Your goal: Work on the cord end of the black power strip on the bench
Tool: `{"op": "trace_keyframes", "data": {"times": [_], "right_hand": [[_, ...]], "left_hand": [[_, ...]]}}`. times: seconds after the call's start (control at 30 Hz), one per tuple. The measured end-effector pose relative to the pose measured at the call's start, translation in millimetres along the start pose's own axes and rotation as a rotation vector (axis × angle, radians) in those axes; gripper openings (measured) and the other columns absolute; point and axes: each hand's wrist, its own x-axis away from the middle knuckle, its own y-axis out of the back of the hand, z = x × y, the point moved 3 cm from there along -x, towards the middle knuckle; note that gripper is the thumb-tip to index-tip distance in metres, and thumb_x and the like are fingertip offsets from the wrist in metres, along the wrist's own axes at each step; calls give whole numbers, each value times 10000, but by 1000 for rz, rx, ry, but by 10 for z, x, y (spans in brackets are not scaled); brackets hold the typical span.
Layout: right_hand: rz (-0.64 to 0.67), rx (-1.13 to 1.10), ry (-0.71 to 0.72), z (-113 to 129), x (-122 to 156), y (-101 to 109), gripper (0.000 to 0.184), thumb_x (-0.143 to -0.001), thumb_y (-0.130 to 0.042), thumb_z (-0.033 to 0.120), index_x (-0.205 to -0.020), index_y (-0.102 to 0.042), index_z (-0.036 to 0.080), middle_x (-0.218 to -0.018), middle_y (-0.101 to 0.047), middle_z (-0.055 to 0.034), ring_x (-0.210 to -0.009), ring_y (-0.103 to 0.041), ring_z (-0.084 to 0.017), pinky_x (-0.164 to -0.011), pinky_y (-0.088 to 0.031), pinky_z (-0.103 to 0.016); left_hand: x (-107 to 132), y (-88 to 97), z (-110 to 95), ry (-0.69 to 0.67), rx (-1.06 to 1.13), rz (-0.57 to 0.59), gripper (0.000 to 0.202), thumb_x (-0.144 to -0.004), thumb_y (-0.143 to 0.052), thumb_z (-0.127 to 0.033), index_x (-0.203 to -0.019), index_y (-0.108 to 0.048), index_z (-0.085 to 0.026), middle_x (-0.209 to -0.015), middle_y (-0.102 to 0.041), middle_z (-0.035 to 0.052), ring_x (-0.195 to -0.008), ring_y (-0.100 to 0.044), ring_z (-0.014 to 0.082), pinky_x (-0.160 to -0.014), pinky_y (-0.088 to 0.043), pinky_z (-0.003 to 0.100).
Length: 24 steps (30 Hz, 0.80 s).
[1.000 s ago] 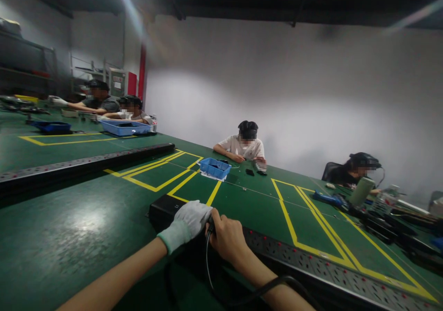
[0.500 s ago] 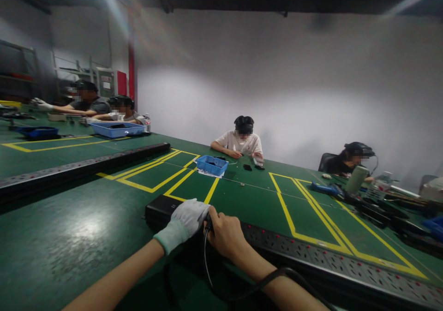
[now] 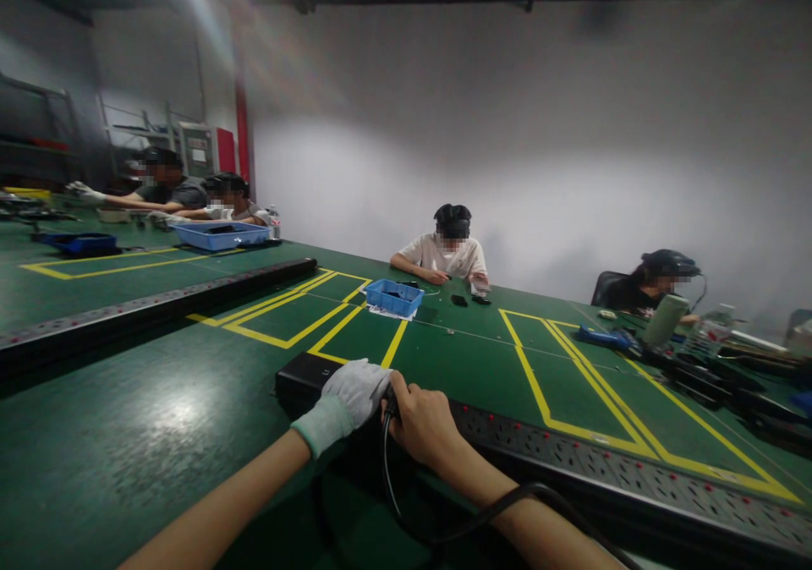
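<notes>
My left hand (image 3: pixel 356 392), in a white knit glove with a pale green cuff, lies over the near end of a long black slotted strip (image 3: pixel 609 468), beside a black box (image 3: pixel 303 377). Its fingers are closed, and what they grip is hidden. Bare and closed, my right hand (image 3: pixel 424 422) pinches the thick end of a black cable (image 3: pixel 385 456) right against the gloved fingertips. From there the cable loops down and passes over my right forearm. Where the cable's end meets the strip or box is covered by my hands.
Yellow tape outlines (image 3: pixel 545 409) mark the green table (image 3: pixel 158 418). A blue bin (image 3: pixel 394 302) stands ahead, near a person (image 3: pixel 444 257) seated opposite. Another black strip (image 3: pixel 158 304) runs at left. Bottles, a green container (image 3: pixel 666 320) and dark gear crowd the right; other people sit at both sides.
The view has shifted slightly, so the scene sits a little differently in the picture. Both hands keep nearly the same hold at the cable's end.
</notes>
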Motion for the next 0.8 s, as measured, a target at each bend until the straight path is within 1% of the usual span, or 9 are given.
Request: {"op": "trace_keyframes", "data": {"times": [0.07, 0.13, 0.23, 0.3, 0.4, 0.5, 0.6, 0.67, 0.8], "right_hand": [[-4, 4, 0, 0, 1, -1, 488, -903, -375, 351, -1333, -314, 129, -881, -648, -117, -702, -634, -224, -573, -426, -282], [-5, 1, 1, -1, 2, 1, 501, -903, -371, 351, -1346, -300, 127, -878, -650, -116, -697, -635, -224, -573, -429, -282], [10, -6, -3, -2, 0, 7, 512, -908, -366, 358, -1359, -283, 130, -878, -653, -118, -702, -638, -217, -589, -433, -276], [24, -6, -11, -1, -2, 13, 521, -910, -366, 363, -1364, -276, 122, -881, -654, -126, -713, -641, -217, -601, -437, -277], [32, 0, -16, 3, -2, 26, 540, -901, -376, 355, -1367, -269, 103, -882, -654, -133, -726, -644, -232, -604, -445, -292], [44, -1, -14, 5, -1, 31, 560, -895, -381, 347, -1376, -252, 89, -889, -654, -139, -730, -644, -240, -610, -450, -303], [69, -7, -16, 1, -2, 19, 585, -888, -394, 335, -1388, -225, 82, -912, -652, -147, -743, -644, -234, -628, -451, -302], [73, -7, -15, -2, -2, 9, 602, -877, -413, 327, -1392, -214, 88, -922, -651, -144, -750, -643, -236, -637, -451, -306], [66, -9, -10, -5, 1, 0, 614, -850, -458, 330, -1380, -227, 122, -934, -649, -126, -753, -641, -243, -629, -453, -309]], "left_hand": [[15, -46, 26, -2, -3, -13, 265, -815, -393, -166, -932, -629, -195, -876, -675, 53, -839, -628, 177, -913, -450, 377], [31, -96, 55, 0, -11, -17, 319, -827, -399, -185, -1081, -593, -184, -938, -673, 66, -879, -624, 187, -928, -440, 395], [50, -144, 87, 3, -26, -3, 447, -844, -405, -199, -1288, -450, -169, -1009, -662, 76, -922, -615, 184, -946, -426, 393], [49, -135, 92, 4, -30, 16, 472, -864, -390, -201, -1335, -393, -175, -1037, -653, 75, -948, -607, 177, -957, -417, 381], [19, -72, 77, -17, -18, 70, 396, -899, -339, -202, -1274, -465, -190, -1041, -650, 71, -953, -603, 172, -939, -431, 363], [-19, 4, 64, -42, -3, 119, 325, -912, -315, -211, -1085, -587, -173, -950, -661, 70, -897, -612, 169, -891, -461, 338], [-26, 42, 79, -39, -2, 116, 322, -925, -295, -234, -965, -609, -172, -881, -655, 61, -865, -611, 165, -861, -474, 323], [-13, 27, 99, -31, -3, 108, 335, -936, -275, -251, -944, -602, -176, -879, -648, 59, -868, -608, 165, -860, -471, 324], [19, -73, 131, -39, -6, 107, 295, -938, -298, -250, -985, -580, -176, -915, -640, 64, -897, -601, 159, -894, -447, 323]]}}
